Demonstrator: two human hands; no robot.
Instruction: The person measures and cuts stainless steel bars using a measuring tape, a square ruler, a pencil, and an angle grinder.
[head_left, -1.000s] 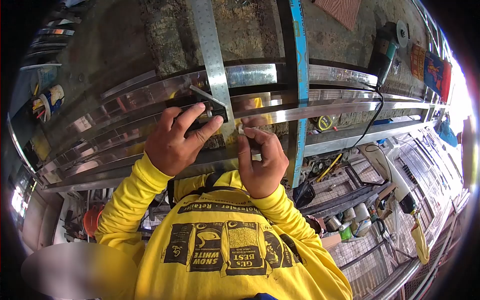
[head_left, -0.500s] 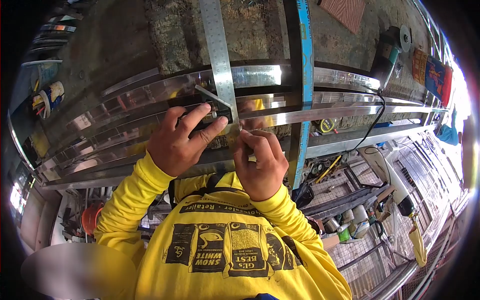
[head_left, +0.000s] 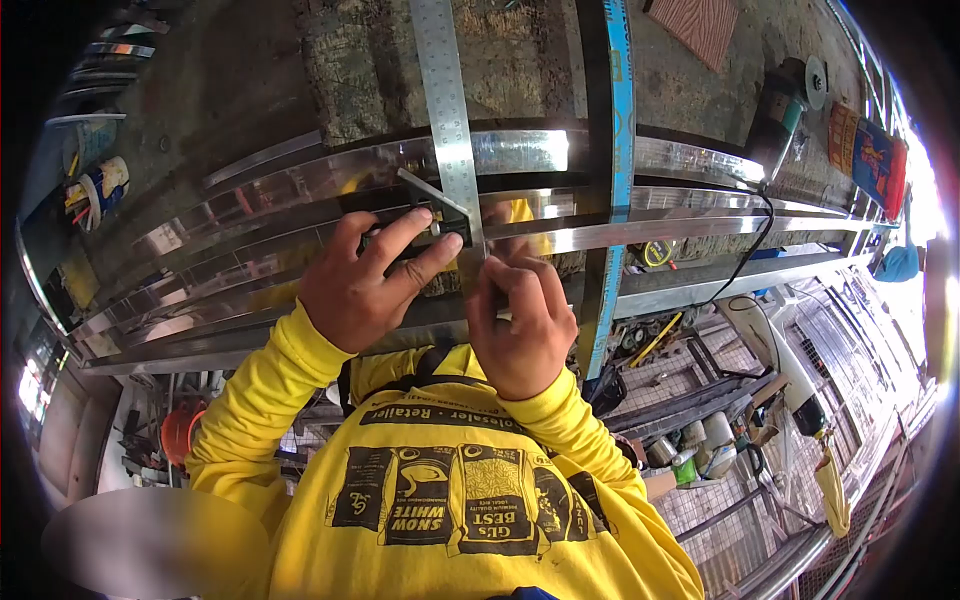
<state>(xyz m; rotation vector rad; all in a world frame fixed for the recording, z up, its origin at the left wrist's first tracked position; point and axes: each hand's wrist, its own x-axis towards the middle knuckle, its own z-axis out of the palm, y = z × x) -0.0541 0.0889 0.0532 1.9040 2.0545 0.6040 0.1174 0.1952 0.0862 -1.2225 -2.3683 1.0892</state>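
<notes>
A combination square (head_left: 450,125) lies across several shiny metal tubes, its long steel blade reaching to the far side of the bench. My left hand (head_left: 362,272) is closed on the dark head of this square, thumb and fingers pressing it near a polished tube (head_left: 570,238). Close to the near end of the blade, my right hand (head_left: 525,325) has thumb and forefinger pinched together at the tube. Whatever lies between those fingertips is too small or hidden to make out.
A blue-labelled metal bar (head_left: 620,130) crosses the tubes. On the right are an angle grinder (head_left: 778,115) with a black cord and a red-blue container (head_left: 875,160). A tape measure (head_left: 656,253) sits beside the tubes. A cup of pens (head_left: 100,192) stands left.
The whole view shifts slightly, so the bench and square appear a little further right. Both hands keep nearly the same pose on the square and tube.
</notes>
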